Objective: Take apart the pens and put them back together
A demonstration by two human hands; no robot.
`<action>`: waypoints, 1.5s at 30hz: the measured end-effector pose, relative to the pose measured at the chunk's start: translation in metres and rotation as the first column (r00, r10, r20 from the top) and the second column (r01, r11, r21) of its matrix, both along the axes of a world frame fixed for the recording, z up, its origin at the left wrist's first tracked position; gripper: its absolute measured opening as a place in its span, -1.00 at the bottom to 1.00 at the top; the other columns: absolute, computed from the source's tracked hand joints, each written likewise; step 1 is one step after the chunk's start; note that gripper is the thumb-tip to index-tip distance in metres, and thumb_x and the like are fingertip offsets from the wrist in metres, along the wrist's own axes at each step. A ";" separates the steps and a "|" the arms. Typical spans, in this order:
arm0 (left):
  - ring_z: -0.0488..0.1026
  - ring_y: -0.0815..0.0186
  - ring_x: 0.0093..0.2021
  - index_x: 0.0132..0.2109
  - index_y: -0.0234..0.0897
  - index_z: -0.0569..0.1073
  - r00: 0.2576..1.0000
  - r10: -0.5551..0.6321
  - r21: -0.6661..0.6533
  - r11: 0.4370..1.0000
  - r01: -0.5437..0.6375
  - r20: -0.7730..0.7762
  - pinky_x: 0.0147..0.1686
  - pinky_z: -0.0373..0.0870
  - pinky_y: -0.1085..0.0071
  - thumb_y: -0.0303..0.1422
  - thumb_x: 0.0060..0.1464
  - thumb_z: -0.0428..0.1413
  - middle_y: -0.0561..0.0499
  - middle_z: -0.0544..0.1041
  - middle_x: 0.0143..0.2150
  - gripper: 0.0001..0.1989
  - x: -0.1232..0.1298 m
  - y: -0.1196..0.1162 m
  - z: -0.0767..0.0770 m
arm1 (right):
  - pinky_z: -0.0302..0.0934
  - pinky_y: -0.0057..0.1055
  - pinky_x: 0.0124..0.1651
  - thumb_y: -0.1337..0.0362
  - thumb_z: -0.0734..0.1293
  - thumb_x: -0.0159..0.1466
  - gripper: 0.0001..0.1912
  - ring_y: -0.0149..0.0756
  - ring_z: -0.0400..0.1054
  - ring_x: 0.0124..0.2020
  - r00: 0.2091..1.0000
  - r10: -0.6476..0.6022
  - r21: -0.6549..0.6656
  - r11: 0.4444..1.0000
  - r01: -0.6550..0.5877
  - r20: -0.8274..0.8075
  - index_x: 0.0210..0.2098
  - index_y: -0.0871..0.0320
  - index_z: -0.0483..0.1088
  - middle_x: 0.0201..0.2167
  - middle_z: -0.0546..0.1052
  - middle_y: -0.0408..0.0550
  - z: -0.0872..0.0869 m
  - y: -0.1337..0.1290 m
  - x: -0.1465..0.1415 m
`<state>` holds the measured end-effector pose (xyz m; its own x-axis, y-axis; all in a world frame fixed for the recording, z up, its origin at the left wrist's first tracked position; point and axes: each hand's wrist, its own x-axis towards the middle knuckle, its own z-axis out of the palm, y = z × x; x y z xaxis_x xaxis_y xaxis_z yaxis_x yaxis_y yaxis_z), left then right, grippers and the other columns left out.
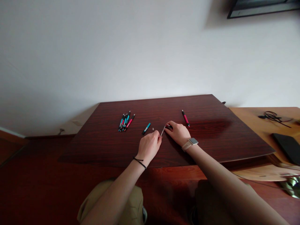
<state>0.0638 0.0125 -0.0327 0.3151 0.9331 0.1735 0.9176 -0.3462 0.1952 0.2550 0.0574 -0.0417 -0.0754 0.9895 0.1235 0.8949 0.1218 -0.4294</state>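
Note:
My left hand (150, 145), with a black cord at the wrist, is closed in a pinch on the lower end of a thin whitish pen refill (163, 131). At its upper end, the fingertips of my right hand (178, 133) are closed on it too. A dark piece (169, 127) shows under the right fingers; its kind is unclear. Just beyond my left hand lies a teal and black pen barrel (146, 128). Between that barrel and the refill sits a tiny pale pen tip (153, 128).
Several teal and pink pens (126, 121) lie grouped on the left of the dark wooden table (93, 143). One pink pen (185, 118) rests beyond my right hand. On a lighter table (243, 122) at right are a coiled black cable (273, 117) and a black flat device (287, 147).

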 end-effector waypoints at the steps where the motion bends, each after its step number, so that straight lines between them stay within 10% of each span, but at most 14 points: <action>1: 0.65 0.14 -0.21 -0.14 -0.20 0.44 1.000 -0.001 -0.002 1.000 0.001 -0.002 -0.33 0.34 0.34 -0.30 0.46 0.06 -0.04 0.66 -0.24 -0.85 0.000 0.000 0.000 | 0.26 -0.34 -0.18 0.00 0.37 0.45 -0.72 -0.06 0.62 -0.15 1.000 -0.001 0.000 1.000 0.001 0.001 0.02 -0.01 0.55 -0.15 0.73 0.00 0.000 0.000 0.000; 36: 0.66 0.14 -0.16 -0.11 -0.21 0.45 0.997 0.082 -0.044 0.996 -0.081 0.010 -0.24 0.43 0.36 -0.29 0.47 0.04 -0.11 0.68 -0.20 -0.85 0.006 -0.002 0.004 | 0.25 -0.28 -0.23 0.05 0.25 0.49 -0.70 0.07 0.63 -0.21 0.981 -0.121 -0.035 0.991 0.127 0.153 -0.08 0.08 0.51 -0.21 0.69 0.15 0.008 -0.004 -0.008; 45: 0.67 0.11 -0.19 -0.13 -0.20 0.44 0.997 0.067 -0.016 0.998 -0.066 0.036 -0.26 0.41 0.33 -0.25 0.48 0.03 -0.09 0.68 -0.22 -0.81 0.003 -0.002 0.004 | 0.28 -0.31 -0.08 0.10 0.23 0.50 -0.75 -0.04 0.59 -0.11 0.972 -0.103 0.005 0.994 0.107 -0.210 -0.12 0.07 0.48 -0.17 0.69 0.06 0.008 0.002 0.004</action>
